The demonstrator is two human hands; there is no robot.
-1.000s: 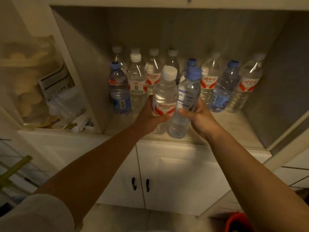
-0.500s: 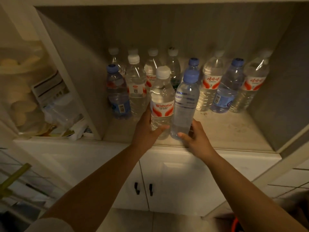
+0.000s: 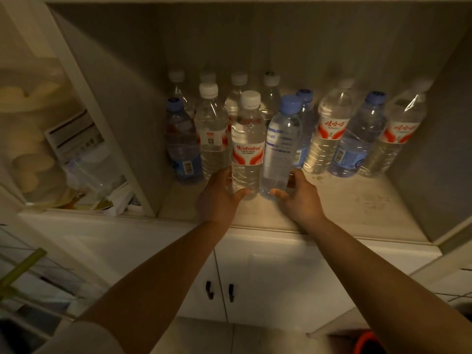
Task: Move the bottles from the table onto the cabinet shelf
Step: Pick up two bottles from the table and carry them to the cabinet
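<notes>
the cabinet shelf (image 3: pixel 357 205) is taking up most of the view, an open recess above two closed doors with dark handles (image 3: pixel 220 291), and it is already carrying two loose rows of water bottles (image 3: pixel 329 134) crowded toward its far wall, which is probably why the newest pair is going in just ahead of them, where bare shelf is showing. the left hand (image 3: pixel 219 198) is wrapping its fingers (image 3: pixel 242 192) round the lower body of the white-capped bottle (image 3: pixel 247 149), and the right hand (image 3: pixel 298 195) is curling its fingers (image 3: pixel 277 193) round the base of the blue-capped bottle (image 3: pixel 279 152); both are grasping low, seemingly to set the bottoms flat and keep the pair upright. the two bottles are standing side by side and touching, apparently resting on the shelf, though the bases are partly hidden by the hands. the white-capped one is clear, full, with a red and white label; the blue-capped one is clear with a pale printed label. the step looks nearly finished, with only letting go remaining.
</notes>
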